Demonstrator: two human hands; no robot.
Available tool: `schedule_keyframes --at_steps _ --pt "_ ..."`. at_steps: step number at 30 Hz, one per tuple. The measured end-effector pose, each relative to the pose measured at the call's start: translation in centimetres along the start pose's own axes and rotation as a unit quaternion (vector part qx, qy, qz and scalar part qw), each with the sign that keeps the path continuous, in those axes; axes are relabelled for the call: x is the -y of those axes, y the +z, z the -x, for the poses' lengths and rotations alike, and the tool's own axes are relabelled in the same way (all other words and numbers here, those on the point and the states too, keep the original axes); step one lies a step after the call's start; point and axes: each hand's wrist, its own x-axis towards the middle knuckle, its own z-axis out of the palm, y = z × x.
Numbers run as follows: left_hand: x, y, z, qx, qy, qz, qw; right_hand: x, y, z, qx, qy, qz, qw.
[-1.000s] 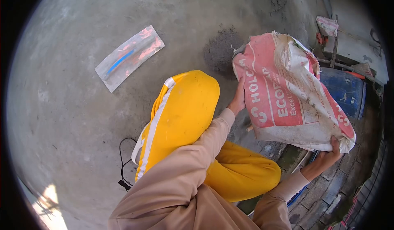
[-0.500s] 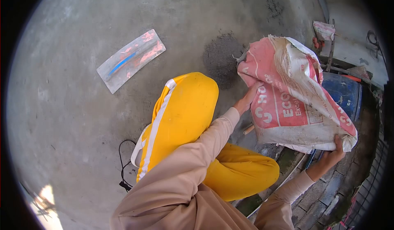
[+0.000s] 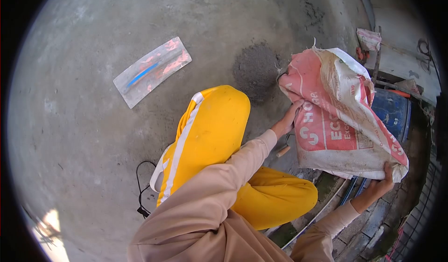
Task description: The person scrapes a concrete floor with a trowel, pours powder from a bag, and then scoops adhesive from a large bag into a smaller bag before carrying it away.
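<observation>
A red and white cement sack hangs between my two hands at the right, its top folded and crumpled. My left hand is closed on its left side, with the fingers partly hidden by the sack. At the lower right corner, my right hand grips the bunched end. A pile of grey powder lies on the concrete floor just left of the sack. Below my left hand, a short wooden handle sticks out; whatever it belongs to is hidden.
A flat trowel with a blue handle lies on the floor at the left. Behind the sack stands a blue container. A small sack rests by the wall. Paving blocks and a wire mesh border the right side.
The sack and both hands have shifted slightly right and down, with the hold kept on both sides. More of the wooden handle shows below my left hand.
</observation>
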Motion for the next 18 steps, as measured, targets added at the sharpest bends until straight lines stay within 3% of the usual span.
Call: schedule_keyframes --at_steps 4,6,12,15,18 --pt "2.6 0.3 -0.5 -0.087 0.049 0.042 0.994 -0.3 0.2 -0.2 0.0 -0.022 0.021 1.0" --pt "2.9 -0.2 -1.2 -0.118 0.097 -0.057 0.987 -0.6 -0.2 -0.5 0.002 -0.005 0.013 1.0" --pt "1.0 0.1 -0.7 -0.079 -0.006 -0.059 0.995 -0.8 -1.2 0.0 -0.008 0.016 -0.001 1.0" --pt "1.0 1.2 -0.1 -0.088 0.06 -0.024 0.994 -0.2 -0.1 -0.3 -0.009 0.02 0.004 1.0" --pt "1.0 0.9 -0.1 -0.106 0.007 -0.111 0.988 0.3 0.0 0.1 0.003 0.019 -0.007 1.0"
